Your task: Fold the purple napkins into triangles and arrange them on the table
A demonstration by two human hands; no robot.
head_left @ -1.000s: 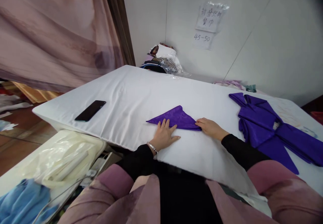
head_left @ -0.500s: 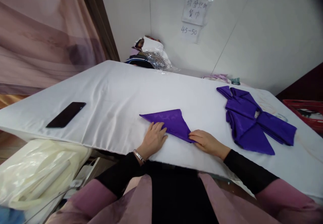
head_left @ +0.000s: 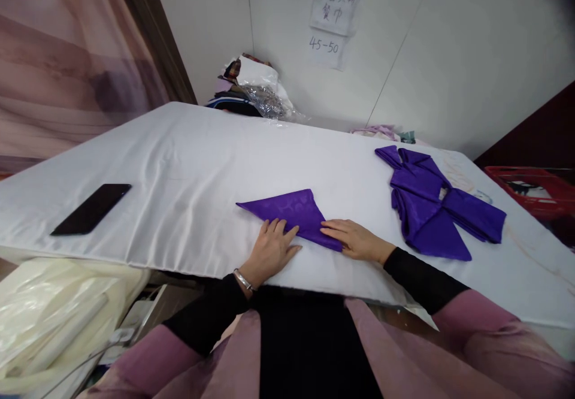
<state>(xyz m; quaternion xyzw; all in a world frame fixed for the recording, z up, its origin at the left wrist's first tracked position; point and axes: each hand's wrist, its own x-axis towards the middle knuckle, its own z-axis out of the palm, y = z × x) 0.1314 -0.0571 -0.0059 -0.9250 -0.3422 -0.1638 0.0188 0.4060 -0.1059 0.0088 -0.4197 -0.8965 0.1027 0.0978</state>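
A purple cloth napkin (head_left: 294,207), folded into a pointed shape, lies flat on the white tablecloth (head_left: 197,207) in front of me. My left hand (head_left: 271,248) rests on its lower left edge, fingers stretched out and pressing the fabric. At the right corner, my right hand (head_left: 353,238) lies on the cloth with its fingers extended over the edge; its thumb is near the lower corner. More folded purple napkins (head_left: 431,201) lie in a loose, overlapping group on the right.
A black phone (head_left: 92,208) lies at the left. Against the wall sits a pile of fabrics with clear plastic (head_left: 256,87). A red crate (head_left: 532,189) stands beyond the table's right edge. Cream plastic sheeting (head_left: 58,315) is at lower left, below table level.
My right hand has gone from pinching the napkin's right corner to lying with extended fingers on its edge. The left hand stays on the lower edge. The view has shifted slightly right.
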